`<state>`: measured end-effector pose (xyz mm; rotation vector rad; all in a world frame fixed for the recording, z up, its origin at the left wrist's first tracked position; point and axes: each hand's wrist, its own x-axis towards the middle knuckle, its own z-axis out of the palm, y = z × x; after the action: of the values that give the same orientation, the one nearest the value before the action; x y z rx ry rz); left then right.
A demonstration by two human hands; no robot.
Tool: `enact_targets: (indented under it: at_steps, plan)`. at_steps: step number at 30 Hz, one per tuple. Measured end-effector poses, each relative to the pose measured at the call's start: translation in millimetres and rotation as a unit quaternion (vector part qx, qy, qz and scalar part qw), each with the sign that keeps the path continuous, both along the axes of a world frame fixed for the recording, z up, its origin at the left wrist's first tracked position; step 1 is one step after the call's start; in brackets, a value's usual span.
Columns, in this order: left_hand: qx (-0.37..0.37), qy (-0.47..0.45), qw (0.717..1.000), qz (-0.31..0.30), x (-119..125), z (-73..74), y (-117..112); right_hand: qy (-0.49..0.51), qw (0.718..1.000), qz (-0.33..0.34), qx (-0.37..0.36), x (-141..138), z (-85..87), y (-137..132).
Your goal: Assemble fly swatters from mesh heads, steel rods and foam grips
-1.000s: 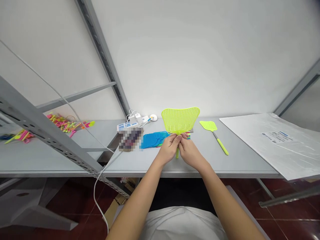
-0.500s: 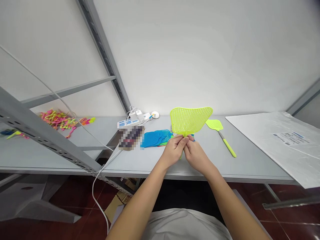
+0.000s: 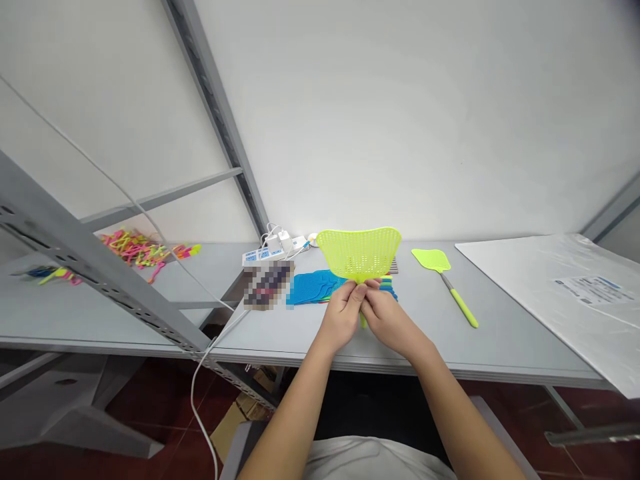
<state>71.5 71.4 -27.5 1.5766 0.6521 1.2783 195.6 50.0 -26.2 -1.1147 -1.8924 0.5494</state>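
A lime-green fly swatter [image 3: 359, 252] with a perforated head stands upright above the desk. My left hand [image 3: 342, 313] and my right hand [image 3: 386, 312] meet at its neck, thumbs side by side, and both are closed on it. A short piece of its green handle shows below my fingers. Behind my hands lies a stack of blue fly swatters [image 3: 311, 287], their coloured handles partly hidden by my hands. To the right, a second lime-green fly swatter [image 3: 459, 297] with a grey shaft lies flat on the desk.
A power strip [image 3: 264, 255] with white plugs stands by the wall, beside a blurred-out item [image 3: 269, 285]. A large white package [image 3: 565, 287] covers the right of the desk. Left of the grey metal post [image 3: 125, 280] lies a colourful pile [image 3: 137, 252]. A white cable hangs there.
The held fly swatter has come slightly left and down in view, its head leaning differently. Both hands still grip its neck. The whole view has shifted a little.
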Motion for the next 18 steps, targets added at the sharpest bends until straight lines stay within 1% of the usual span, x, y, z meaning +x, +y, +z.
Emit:
enact_targets:
  at_steps: [3, 5, 7, 9, 12, 15, 18]
  plan:
    - [-0.008, -0.056, 0.998, 0.021, -6, 1.1, -11, 0.026, 0.999, 0.007, -0.017, -7, 11.1, -11]
    - [-0.010, -0.089, 0.996, 0.027, -8, 0.4, -23, 0.044, 0.998, 0.015, -0.039, -9, 17.8, -22]
    - [-0.022, -0.127, 0.991, 0.028, -10, -2.0, -36, 0.042, 0.997, 0.025, -0.063, -9, 22.3, -35]
    - [-0.063, -0.189, 0.979, 0.035, -11, -5.6, -48, 0.018, 0.997, 0.023, -0.073, -8, 24.3, -47]
    - [-0.130, -0.274, 0.950, 0.071, -12, -11.2, -59, -0.019, 0.997, 0.015, -0.067, -7, 23.3, -61]
    - [-0.141, -0.299, 0.937, 0.109, -11, -16.4, -64, -0.049, 0.997, -0.001, -0.056, -6, 21.7, -69]
    - [-0.147, -0.301, 0.934, 0.123, -7, -23.2, -67, -0.087, 0.995, -0.016, -0.050, -5, 23.2, -74]
